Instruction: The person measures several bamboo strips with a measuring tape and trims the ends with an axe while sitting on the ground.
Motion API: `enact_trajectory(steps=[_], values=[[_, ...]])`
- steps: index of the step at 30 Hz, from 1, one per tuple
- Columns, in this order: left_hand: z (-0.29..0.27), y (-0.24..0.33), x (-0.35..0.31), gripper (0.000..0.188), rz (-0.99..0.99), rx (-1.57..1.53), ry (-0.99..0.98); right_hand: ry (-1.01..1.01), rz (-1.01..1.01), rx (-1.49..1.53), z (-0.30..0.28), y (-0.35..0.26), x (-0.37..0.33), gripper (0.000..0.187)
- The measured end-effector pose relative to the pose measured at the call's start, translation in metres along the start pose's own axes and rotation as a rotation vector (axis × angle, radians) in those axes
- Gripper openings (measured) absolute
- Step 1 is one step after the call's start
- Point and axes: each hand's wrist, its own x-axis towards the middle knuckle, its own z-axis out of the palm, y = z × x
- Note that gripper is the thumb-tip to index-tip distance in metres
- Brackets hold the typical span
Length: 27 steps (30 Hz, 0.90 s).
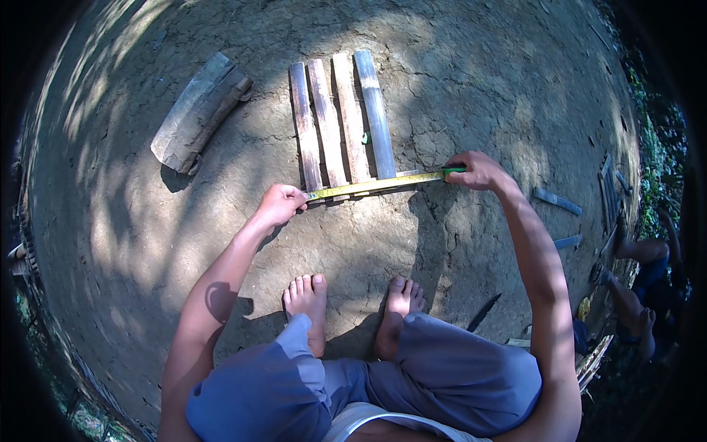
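A yellow tape measure (375, 184) is stretched between my two hands, across the near ends of several wooden slats (325, 121) laid side by side on the ground. My left hand (281, 204) pinches the tape's free end by the leftmost slat. Round the green case (454, 171) at the other end, my right hand (479, 171) is closed, a little right of the bluish-grey slat (376, 110). Beneath the tape, a crosswise strip (406, 174) shows only in part. A small green leaf (364, 138) lies by the third slat.
A thick split log (200, 114) lies at the left. To my right are a dark knife-like blade (484, 312) and loose strips (557, 200). Another person's legs (635, 295) show at the right edge. My bare feet (305, 306) stand on the cracked earth.
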Motion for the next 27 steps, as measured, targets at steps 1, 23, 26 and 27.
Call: enact_trajectory(steps=[1, 23, 26, 27], values=[[0.000, 0.000, 0.000, 0.019, -0.002, -0.009, -0.003, 0.000, -0.003, 0.003, 0.000, 0.000, 0.000, 0.068], [-0.002, 0.001, 0.004, 0.018, -0.004, 0.008, -0.033, 0.001, 0.018, 0.003, -0.003, -0.006, -0.003, 0.064], [-0.003, 0.005, 0.002, 0.018, -0.012, 0.003, -0.026, 0.001, 0.032, -0.023, -0.001, -0.006, -0.002, 0.062], [-0.003, 0.006, 0.001, 0.018, -0.017, 0.005, -0.020, -0.010, 0.043, -0.030, -0.002, -0.009, -0.003, 0.062]])
